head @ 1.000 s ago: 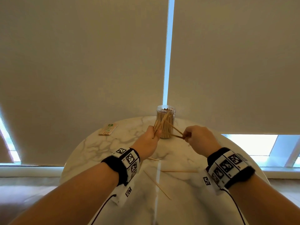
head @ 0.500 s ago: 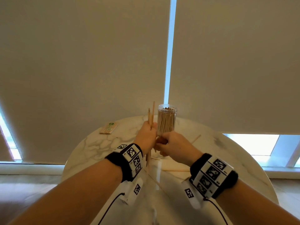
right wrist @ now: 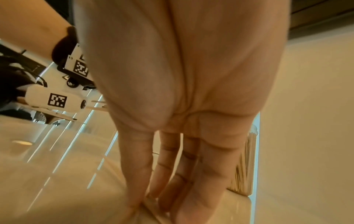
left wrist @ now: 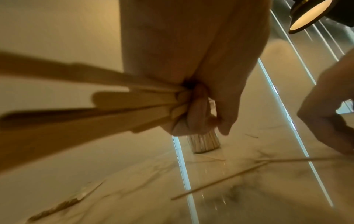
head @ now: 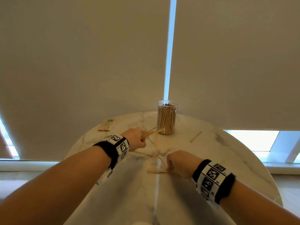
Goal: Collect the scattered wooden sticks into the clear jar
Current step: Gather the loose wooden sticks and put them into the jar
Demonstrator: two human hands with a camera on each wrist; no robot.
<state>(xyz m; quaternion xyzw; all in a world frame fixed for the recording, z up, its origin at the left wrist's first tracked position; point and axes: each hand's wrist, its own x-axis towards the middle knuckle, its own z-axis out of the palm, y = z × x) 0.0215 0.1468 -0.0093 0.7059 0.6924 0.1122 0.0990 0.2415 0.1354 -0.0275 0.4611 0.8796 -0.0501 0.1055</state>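
On marble worktop (head: 211, 159), clear jar (head: 167, 117) stands upright at far edge, packed with sticks. Left hand (head: 135, 139) near jar, fingers curled round bundle of sticks (head: 151, 132). Right hand (head: 179, 163) lower, straight fingers (right wrist: 138, 174) pressing down on loose sticks (head: 156, 171) lying flat.

Jars: we count one jar (head: 167, 118).
Hands: two.
Packets: one packet (head: 108, 125).
Loose sticks on the table: we cannot count them.
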